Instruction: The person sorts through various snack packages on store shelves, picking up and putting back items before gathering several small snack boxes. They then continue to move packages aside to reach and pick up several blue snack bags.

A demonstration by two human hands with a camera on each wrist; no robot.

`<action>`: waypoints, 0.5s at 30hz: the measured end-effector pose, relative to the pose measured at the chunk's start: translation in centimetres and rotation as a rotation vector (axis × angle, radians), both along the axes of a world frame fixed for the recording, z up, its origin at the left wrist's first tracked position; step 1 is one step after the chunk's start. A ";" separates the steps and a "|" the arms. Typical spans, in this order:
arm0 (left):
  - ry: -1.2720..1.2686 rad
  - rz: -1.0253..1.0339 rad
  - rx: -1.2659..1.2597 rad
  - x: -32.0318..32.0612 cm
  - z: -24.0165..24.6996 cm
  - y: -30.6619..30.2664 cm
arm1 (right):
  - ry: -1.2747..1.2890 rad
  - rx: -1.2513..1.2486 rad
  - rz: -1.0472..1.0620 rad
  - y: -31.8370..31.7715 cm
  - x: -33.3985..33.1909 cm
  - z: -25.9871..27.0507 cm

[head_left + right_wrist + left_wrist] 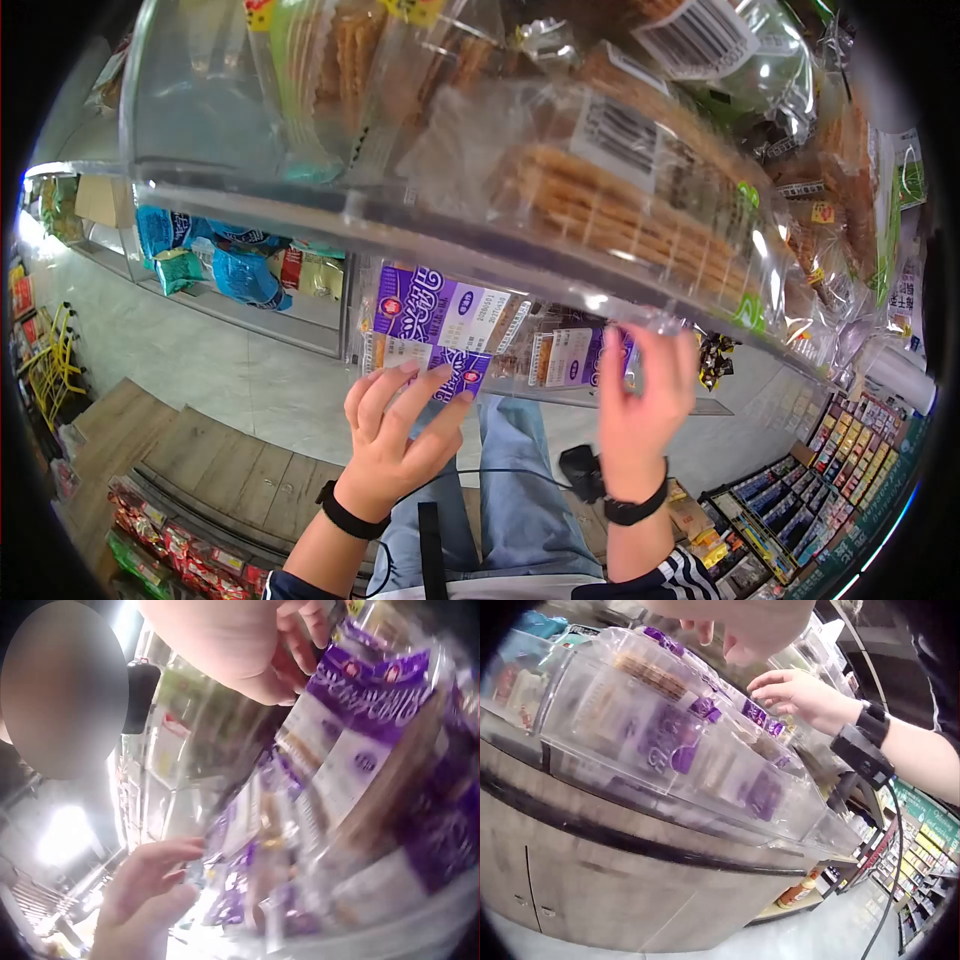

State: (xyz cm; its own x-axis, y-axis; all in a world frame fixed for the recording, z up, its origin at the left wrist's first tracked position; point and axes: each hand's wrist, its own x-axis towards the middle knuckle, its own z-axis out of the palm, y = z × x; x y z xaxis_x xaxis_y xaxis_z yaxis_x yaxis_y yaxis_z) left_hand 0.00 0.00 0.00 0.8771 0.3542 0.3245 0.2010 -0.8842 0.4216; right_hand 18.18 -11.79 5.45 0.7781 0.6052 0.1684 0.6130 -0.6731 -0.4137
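Note:
Purple-and-white snack packages (pixel 455 300) (pixel 664 742) (pixel 367 697) lie in a clear plastic bin (pixel 615 761) below an upper shelf tray. My left hand (pixel 405 430) (pixel 735 626) (pixel 146 896) has its fingers spread, with the fingertips at the lower edge of a purple package in the head view. My right hand (pixel 648 400) (pixel 806 697) (pixel 225 641) is at the bin's right part, fingers loosely bent beside another purple-and-white package (pixel 575 358). Whether its fingertips touch that package cannot be told. Neither hand is seen gripping a package.
Above the hands, the upper tray (pixel 330 205) holds wrapped biscuits (pixel 620 205). Blue packets (pixel 245 275) lie in a compartment to the left. A dark cable (pixel 470 470) (pixel 896 862) hangs from a wrist device. Shelves of goods (pixel 800 500) stand at the lower right.

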 end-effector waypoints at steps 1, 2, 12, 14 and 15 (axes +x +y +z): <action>-0.025 0.001 0.026 0.4 0.2 -0.4 | -0.158 -0.083 0.026 -0.3 1.0 0.2; -0.049 0.005 0.050 0.8 0.5 -0.9 | -0.206 -0.118 0.056 -0.4 1.8 0.3; 0.158 0.087 0.011 6.1 0.3 -5.0 | -0.062 -0.168 0.213 -0.7 6.8 -1.3; 0.148 0.095 0.032 6.2 0.1 -4.2 | -0.114 -0.125 0.179 -0.7 6.3 -2.1; 0.145 0.095 0.044 6.1 0.1 -3.8 | -0.213 -0.200 0.218 -0.3 5.5 -1.3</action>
